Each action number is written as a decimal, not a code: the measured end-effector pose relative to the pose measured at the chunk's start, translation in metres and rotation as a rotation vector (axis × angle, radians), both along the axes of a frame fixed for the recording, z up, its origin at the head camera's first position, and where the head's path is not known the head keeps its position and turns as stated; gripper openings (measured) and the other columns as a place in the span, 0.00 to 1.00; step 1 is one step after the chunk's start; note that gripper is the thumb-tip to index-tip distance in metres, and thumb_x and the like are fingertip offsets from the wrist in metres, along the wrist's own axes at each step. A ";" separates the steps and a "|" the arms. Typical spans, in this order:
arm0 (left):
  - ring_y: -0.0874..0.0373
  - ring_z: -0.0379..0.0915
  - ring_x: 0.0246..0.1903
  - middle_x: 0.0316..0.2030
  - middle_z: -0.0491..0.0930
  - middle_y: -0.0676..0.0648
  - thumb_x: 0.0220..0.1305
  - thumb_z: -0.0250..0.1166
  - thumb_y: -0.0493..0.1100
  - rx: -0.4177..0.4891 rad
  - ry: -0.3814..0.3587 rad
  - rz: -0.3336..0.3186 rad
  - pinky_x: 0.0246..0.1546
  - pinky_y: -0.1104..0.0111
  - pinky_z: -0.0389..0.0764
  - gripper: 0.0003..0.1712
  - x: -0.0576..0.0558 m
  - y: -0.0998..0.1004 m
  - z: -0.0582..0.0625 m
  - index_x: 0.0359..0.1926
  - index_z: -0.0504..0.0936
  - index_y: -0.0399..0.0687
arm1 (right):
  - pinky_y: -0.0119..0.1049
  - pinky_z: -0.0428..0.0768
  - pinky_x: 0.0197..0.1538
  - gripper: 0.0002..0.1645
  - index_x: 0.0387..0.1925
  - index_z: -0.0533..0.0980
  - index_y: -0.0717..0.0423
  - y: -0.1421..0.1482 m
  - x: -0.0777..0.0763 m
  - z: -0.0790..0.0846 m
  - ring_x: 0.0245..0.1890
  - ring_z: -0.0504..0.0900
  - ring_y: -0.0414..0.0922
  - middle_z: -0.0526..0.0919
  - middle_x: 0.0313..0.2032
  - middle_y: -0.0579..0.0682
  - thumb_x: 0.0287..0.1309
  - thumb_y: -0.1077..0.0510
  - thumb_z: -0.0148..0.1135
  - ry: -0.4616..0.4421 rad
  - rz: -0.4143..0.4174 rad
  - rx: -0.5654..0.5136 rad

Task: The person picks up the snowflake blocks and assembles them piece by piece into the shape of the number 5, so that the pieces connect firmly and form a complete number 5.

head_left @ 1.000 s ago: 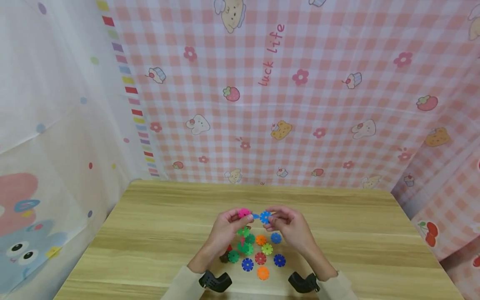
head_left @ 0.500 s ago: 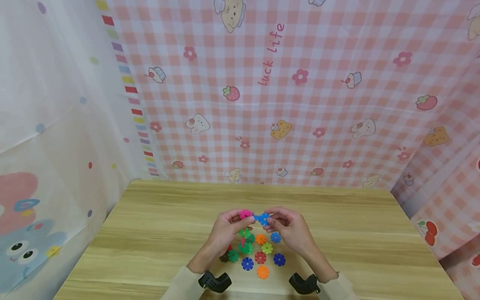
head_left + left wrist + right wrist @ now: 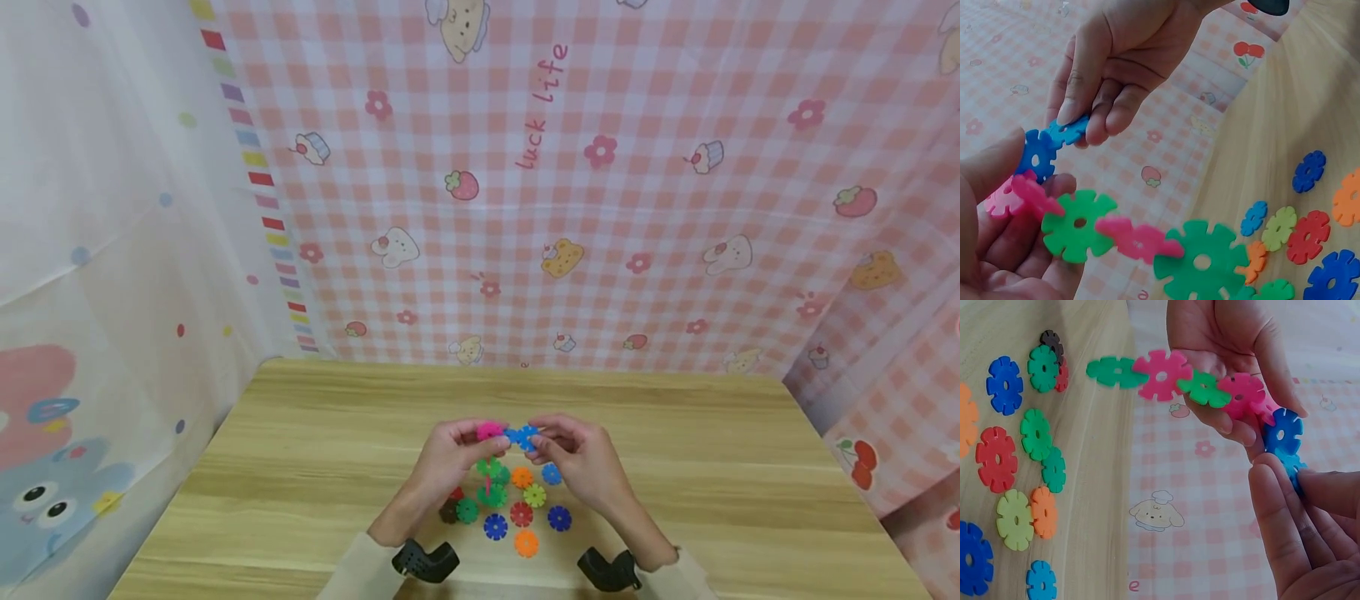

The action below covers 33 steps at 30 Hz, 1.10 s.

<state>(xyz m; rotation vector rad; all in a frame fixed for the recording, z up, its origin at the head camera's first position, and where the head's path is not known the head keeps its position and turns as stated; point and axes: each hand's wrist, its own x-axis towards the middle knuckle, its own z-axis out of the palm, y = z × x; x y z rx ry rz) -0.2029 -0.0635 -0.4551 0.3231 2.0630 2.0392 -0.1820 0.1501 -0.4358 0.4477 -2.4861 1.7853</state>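
Observation:
My left hand pinches a chain of interlocked, notched plastic discs above the table. At the hand end of the chain is a blue disc, followed by pink discs, a green disc, another pink disc and a dark green disc hanging at the far end. Between thumb and fingers, my right hand pinches a light blue disc. In both wrist views it meets the blue disc edge to edge at an angle; how deep the notches sit cannot be told.
Loose discs lie on the wooden table below the hands, among them red, orange, dark blue and yellow-green ones. A patterned cloth hangs behind the table.
The light blue disc in my right hand has moved left and slightly down against the chain's blue disc. The blue disc shows more of its face now. Both hands keep their hold.

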 end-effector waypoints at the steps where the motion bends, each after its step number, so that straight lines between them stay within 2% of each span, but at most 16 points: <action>1: 0.51 0.84 0.40 0.38 0.87 0.45 0.62 0.71 0.47 -0.002 -0.003 -0.005 0.46 0.65 0.82 0.19 0.000 0.000 0.001 0.50 0.85 0.41 | 0.32 0.85 0.35 0.12 0.48 0.81 0.62 0.000 0.000 0.000 0.31 0.88 0.52 0.87 0.32 0.55 0.64 0.70 0.60 0.002 -0.002 0.007; 3: 0.51 0.84 0.41 0.38 0.88 0.45 0.63 0.70 0.47 -0.006 -0.011 -0.013 0.46 0.65 0.82 0.18 0.000 -0.001 0.002 0.49 0.86 0.41 | 0.32 0.85 0.34 0.14 0.50 0.81 0.61 0.001 0.000 0.001 0.30 0.88 0.51 0.87 0.32 0.55 0.64 0.70 0.60 0.002 0.000 0.012; 8: 0.49 0.85 0.42 0.38 0.88 0.45 0.63 0.69 0.45 -0.003 -0.026 -0.037 0.46 0.62 0.83 0.16 -0.003 -0.002 0.002 0.48 0.87 0.40 | 0.41 0.86 0.36 0.17 0.53 0.78 0.62 0.001 0.000 0.002 0.30 0.88 0.48 0.87 0.33 0.59 0.63 0.72 0.59 -0.001 0.028 -0.028; 13: 0.43 0.84 0.43 0.39 0.88 0.43 0.63 0.70 0.45 0.018 -0.011 -0.081 0.48 0.60 0.83 0.16 -0.006 -0.004 0.002 0.47 0.86 0.37 | 0.46 0.86 0.36 0.12 0.48 0.78 0.65 0.002 -0.001 0.002 0.29 0.88 0.47 0.86 0.33 0.61 0.64 0.72 0.59 0.005 0.062 -0.069; 17: 0.45 0.85 0.42 0.38 0.88 0.42 0.63 0.69 0.43 0.024 0.004 -0.111 0.48 0.62 0.84 0.16 -0.006 -0.005 0.003 0.46 0.86 0.35 | 0.44 0.86 0.36 0.08 0.44 0.79 0.66 0.004 0.000 0.003 0.30 0.88 0.46 0.86 0.34 0.65 0.64 0.70 0.60 0.000 0.101 -0.091; 21: 0.53 0.86 0.38 0.38 0.88 0.42 0.63 0.70 0.42 0.013 0.012 -0.110 0.46 0.63 0.84 0.15 -0.007 -0.006 0.003 0.45 0.87 0.34 | 0.45 0.86 0.36 0.07 0.42 0.80 0.67 0.006 0.000 0.006 0.30 0.88 0.46 0.86 0.35 0.64 0.64 0.70 0.61 -0.004 0.125 -0.089; 26: 0.52 0.86 0.38 0.38 0.88 0.42 0.62 0.71 0.43 -0.020 0.021 -0.112 0.45 0.63 0.84 0.15 -0.005 -0.005 0.005 0.44 0.87 0.36 | 0.48 0.85 0.36 0.07 0.42 0.80 0.68 0.005 0.000 0.006 0.30 0.88 0.48 0.87 0.35 0.61 0.64 0.69 0.61 -0.020 0.145 -0.101; 33: 0.51 0.85 0.38 0.37 0.88 0.43 0.62 0.71 0.45 -0.056 0.035 -0.098 0.43 0.64 0.85 0.14 -0.003 -0.005 0.009 0.43 0.88 0.39 | 0.50 0.85 0.37 0.08 0.43 0.80 0.69 0.004 -0.001 0.003 0.30 0.88 0.47 0.87 0.36 0.61 0.64 0.68 0.61 -0.030 0.132 -0.107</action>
